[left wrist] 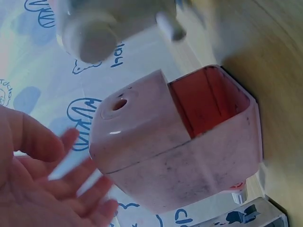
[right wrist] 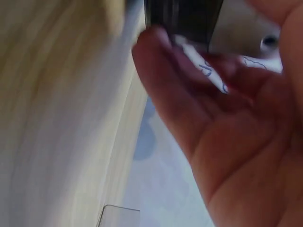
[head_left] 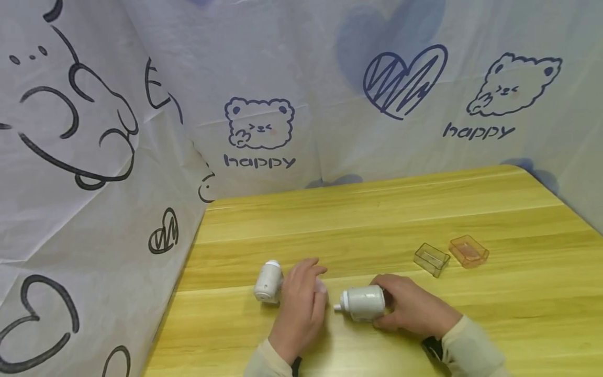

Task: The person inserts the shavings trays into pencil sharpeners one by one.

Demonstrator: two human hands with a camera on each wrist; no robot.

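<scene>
A grey crank pencil sharpener (head_left: 365,302) lies on its side in my right hand (head_left: 407,305), which grips it by the end away from its white knob. In the right wrist view the sharpener's dark open slot (right wrist: 182,19) shows beyond the fingers. My left hand (head_left: 298,303) is beside a pink pencil sharpener (left wrist: 175,137), fingers loosely spread; whether they touch it I cannot tell. The pink one has a pencil hole and an open red-walled compartment. Left of that hand stands another grey sharpener (head_left: 268,283), partly hidden by it.
Two small see-through drawers, one smoky grey (head_left: 431,260) and one orange (head_left: 468,252), sit to the right on the wood-patterned table (head_left: 358,225). White cloth (head_left: 325,131) printed with bears and hearts hangs behind the table and along its left side.
</scene>
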